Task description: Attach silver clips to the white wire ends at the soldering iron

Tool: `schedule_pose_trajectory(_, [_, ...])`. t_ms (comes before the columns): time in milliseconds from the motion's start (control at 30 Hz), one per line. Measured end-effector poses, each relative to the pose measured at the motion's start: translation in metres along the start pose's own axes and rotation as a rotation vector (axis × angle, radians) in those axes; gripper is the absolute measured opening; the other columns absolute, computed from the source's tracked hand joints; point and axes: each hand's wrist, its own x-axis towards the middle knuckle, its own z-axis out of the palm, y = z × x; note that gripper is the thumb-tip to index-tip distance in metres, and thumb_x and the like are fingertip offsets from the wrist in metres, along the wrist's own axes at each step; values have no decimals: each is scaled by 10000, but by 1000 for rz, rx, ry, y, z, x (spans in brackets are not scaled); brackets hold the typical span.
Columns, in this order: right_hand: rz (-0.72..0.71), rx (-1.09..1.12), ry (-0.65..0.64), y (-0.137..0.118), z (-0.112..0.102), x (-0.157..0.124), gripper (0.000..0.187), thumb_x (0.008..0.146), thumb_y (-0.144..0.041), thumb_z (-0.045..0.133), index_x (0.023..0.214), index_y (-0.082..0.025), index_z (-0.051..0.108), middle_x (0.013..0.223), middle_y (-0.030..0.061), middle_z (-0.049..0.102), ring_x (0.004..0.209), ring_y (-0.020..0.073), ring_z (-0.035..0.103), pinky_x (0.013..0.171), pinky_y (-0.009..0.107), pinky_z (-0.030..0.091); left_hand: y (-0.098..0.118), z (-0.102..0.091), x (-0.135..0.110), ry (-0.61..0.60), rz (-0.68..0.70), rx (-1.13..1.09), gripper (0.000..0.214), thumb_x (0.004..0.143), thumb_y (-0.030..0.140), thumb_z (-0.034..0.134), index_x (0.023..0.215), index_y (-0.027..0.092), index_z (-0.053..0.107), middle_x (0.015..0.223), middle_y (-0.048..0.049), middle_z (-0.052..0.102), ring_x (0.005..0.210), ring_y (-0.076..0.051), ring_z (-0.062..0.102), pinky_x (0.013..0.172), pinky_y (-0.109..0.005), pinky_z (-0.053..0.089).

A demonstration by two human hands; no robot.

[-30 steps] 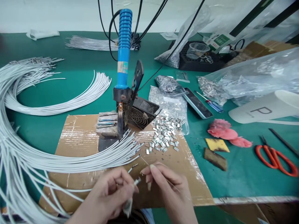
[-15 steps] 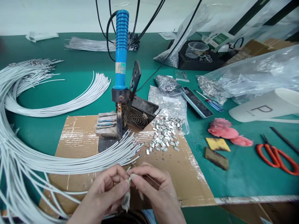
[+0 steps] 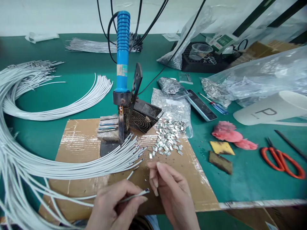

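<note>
My left hand (image 3: 117, 204) pinches a white cable (image 3: 136, 195) between thumb and forefinger, its dark-tipped end pointing right. To the right of that end, my right hand (image 3: 171, 195) is held with loosely curled fingers apart, and nothing shows in them. A tiny white speck (image 3: 145, 180) is between the hands. Behind my left hand, a thick bundle of white cables (image 3: 96, 167) curves in from the left, its stripped ends over the cardboard (image 3: 192, 179). Small silvery metal pieces (image 3: 168, 137) lie in a loose pile beyond my right hand.
A blue-handled soldering iron (image 3: 123, 48) stands upright in its holder behind the bundle. On the right lie orange-handled scissors (image 3: 279, 159), a yellow sponge (image 3: 222, 148), a pink cloth (image 3: 227, 134), a phone (image 3: 200, 105) and a screwdriver (image 3: 217, 105). Plastic bags (image 3: 259, 73) fill the back right.
The hands were together, pinching at the cable's end. Now my right hand has let go and moved right and up, while my left hand has shifted right with the cable.
</note>
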Motion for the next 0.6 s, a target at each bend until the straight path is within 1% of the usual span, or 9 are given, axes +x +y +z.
schedule_pose_trajectory(33, [0,-15,-19,2,-1,-1,270,807,-472,829,823,-204,859,587,-3,604,445,71,478,426,189,373,1,0,0,-23,3,1,331,875,473,725,722,180,733,571,0,589,532,-121,454,531,-265,299])
schedule_pose_trajectory(67, [-1,-29,-33,3,-1,-3,260,817,-455,825,820,-197,858,591,-4,603,440,69,481,430,193,372,2,-1,1,-64,-27,-40,383,874,521,712,716,173,729,566,-1,585,523,-113,441,524,-259,288])
schedule_pose_trajectory(167, [-14,-104,-77,4,0,-7,230,841,-416,810,814,-192,856,612,-4,610,437,68,495,440,198,371,4,-7,8,-207,-262,-302,517,803,670,721,748,157,690,561,23,573,437,-50,293,451,-220,186])
schedule_pose_trajectory(233, [-17,-175,-87,2,5,-10,211,843,-407,804,819,-205,858,628,-5,608,455,75,502,451,201,381,6,-11,12,-227,-374,-452,536,757,680,763,792,153,670,572,41,580,397,-13,197,412,-200,120])
schedule_pose_trajectory(267, [-14,-206,-86,1,8,-12,202,840,-406,803,821,-213,860,634,-7,605,467,79,499,458,203,385,7,-12,14,-215,-391,-494,529,748,663,784,798,151,661,569,50,578,384,-2,172,400,-193,102])
schedule_pose_trajectory(333, [-12,-235,-79,-3,15,-16,175,825,-396,813,819,-228,864,652,-6,612,489,82,491,473,207,390,8,-14,15,-178,-381,-533,517,739,634,812,789,148,645,562,61,572,376,9,170,392,-179,97])
schedule_pose_trajectory(500, [-49,-257,-93,-10,25,-20,116,816,-357,817,822,-256,873,696,23,664,597,123,560,526,214,421,11,-11,13,-124,-345,-561,506,720,589,852,723,153,595,547,75,548,391,12,182,402,-161,102])
schedule_pose_trajectory(600, [-42,-251,-80,-12,26,-21,101,791,-339,833,788,-245,871,675,17,637,582,121,521,520,221,414,10,-10,12,-102,-329,-527,507,720,591,851,708,156,591,548,76,530,400,4,193,403,-168,84])
